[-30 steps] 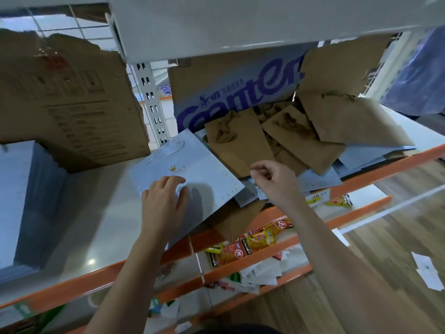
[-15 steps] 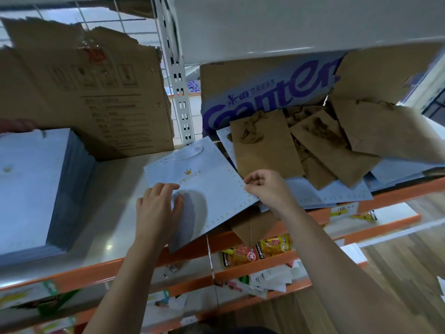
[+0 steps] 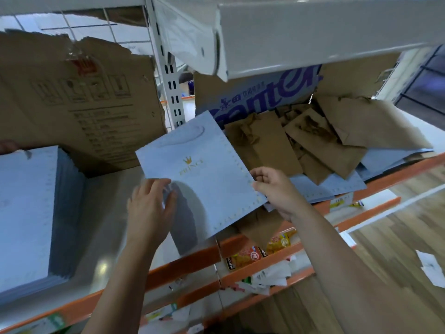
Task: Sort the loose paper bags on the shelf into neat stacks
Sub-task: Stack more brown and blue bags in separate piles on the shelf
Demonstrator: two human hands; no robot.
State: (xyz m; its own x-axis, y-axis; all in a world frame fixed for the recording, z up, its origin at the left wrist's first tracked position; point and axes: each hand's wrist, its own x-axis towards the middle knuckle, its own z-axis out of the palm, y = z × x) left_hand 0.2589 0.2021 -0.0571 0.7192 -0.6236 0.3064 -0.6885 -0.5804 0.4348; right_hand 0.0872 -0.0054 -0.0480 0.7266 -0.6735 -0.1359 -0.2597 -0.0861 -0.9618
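We find the left hand [image 3: 150, 208] spread flat on the blue bag [image 3: 199, 174]; the right hand [image 3: 274, 189] pinches its edge. Brown bags [image 3: 313, 145] crowd the right, a blue stack [image 3: 26, 213] the left.

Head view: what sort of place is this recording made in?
Probably a shop stockroom or retail storage aisle: metal racking with orange beams, big cardboard cartons, a stack of pale blue paper bags, and snack packets on the lower shelf.

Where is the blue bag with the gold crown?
Head view, centre: the blue bag is between left hand and right hand, left of the brown bags.
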